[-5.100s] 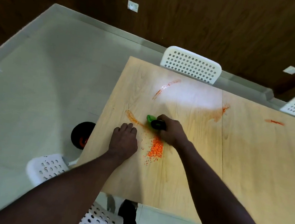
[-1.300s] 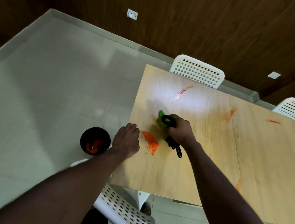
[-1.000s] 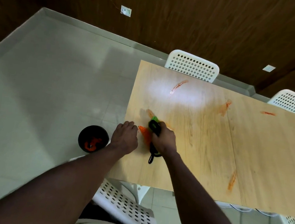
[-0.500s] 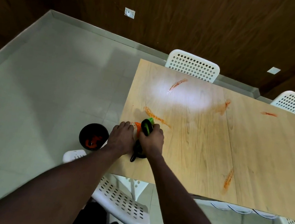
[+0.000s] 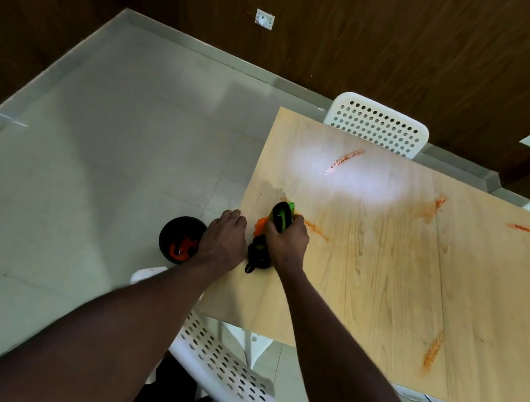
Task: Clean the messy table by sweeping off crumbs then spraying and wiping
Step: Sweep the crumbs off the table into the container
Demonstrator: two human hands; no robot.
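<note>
Orange crumbs point(image 5: 259, 226) lie in a small heap near the left edge of the table point(image 5: 380, 280), between the two hands. The right hand point(image 5: 287, 241) grips a brush point(image 5: 283, 216), with fingers and thumb curled tightly round its body. The green and black front of the brush sticks out past the knuckles, and the black handle end with its loop shows below the heel of the hand. The brush meets the heap on its right side.

The left hand point(image 5: 224, 239) sits at the table's left edge, just left of the heap, back upward. Its fingers are close together and loosely bent, not closed round anything. The fingertips turn down out of sight, so I cannot tell whether they touch the wood or the crumbs.

On the floor just beyond the left hand stands a black bin point(image 5: 177, 240) with orange bits inside; the wrist covers its right side. Orange smears point(image 5: 433, 350) mark the wood in several places, one of them washed out by a bright glare patch.

The brush's bristles are hidden under the hand. The table's right end runs out of frame. One white chair point(image 5: 377, 127) stands at the far side and another point(image 5: 225, 365) lies partly under the forearms.
</note>
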